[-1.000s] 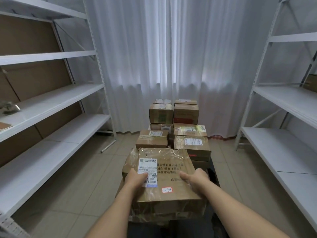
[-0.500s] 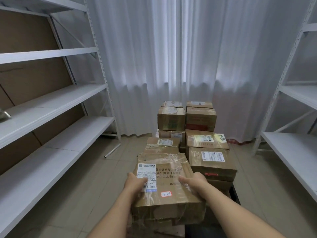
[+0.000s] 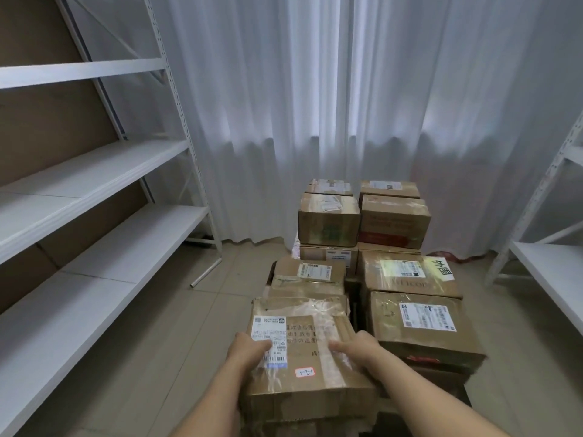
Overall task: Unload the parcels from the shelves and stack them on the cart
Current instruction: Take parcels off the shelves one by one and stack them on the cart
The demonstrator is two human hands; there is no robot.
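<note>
Your left hand lies on the top left of the nearest parcel, thumb pressed onto its white shipping label while the fingers wrap down the left side. Your right hand grips the same parcel at its right edge, thumb pointing left across the taped top, fingers curled over the side. Both hands are clamped on this one box, one on each side.

The parcel sits at the near left of the load, on top of other cardboard whose edges show beneath it. A small pink sticker lies on its top, near your side. Just right of it is a taped box with a white label, on its own stack. Farther on, more parcels are piled in two rows, the farthest stack standing highest, close to the white curtain. The cart itself is almost wholly hidden under the load; only a dark patch shows at the near right.

White metal shelves run along the left, backed with brown board, and another white rack stands at the right. A pale tube lies on the tiled floor by the left rack's foot.
</note>
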